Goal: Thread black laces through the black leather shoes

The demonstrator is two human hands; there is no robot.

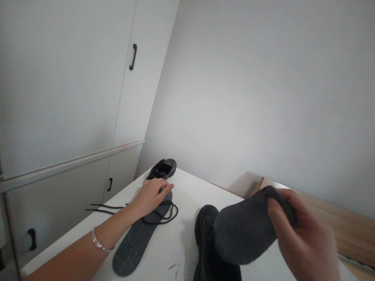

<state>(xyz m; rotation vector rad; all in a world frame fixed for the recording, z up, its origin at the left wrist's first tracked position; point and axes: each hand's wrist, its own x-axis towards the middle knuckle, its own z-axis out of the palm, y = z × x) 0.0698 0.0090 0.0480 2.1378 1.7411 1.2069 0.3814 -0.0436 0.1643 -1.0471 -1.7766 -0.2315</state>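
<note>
My left hand [152, 195] reaches across the white table [187, 203], fingers together and resting on the far end of a grey insole [133, 244] that lies flat. A black shoelace [164, 214] loops over that insole beside the hand. Just beyond the fingertips stands a black shoe [162, 168] at the table's far corner. My right hand [301, 238] is closed on a second grey insole [243, 230], held up in the air and bent. Under it sits another black shoe [206, 242], partly hidden. A bracelet [98, 240] circles my left wrist.
White cupboards with black handles [133, 56] rise close on the left of the table. A plain white wall stands behind. A wooden surface [336, 218] runs along the right, beyond the table's edge. Another lace end [101, 207] trails toward the table's left edge.
</note>
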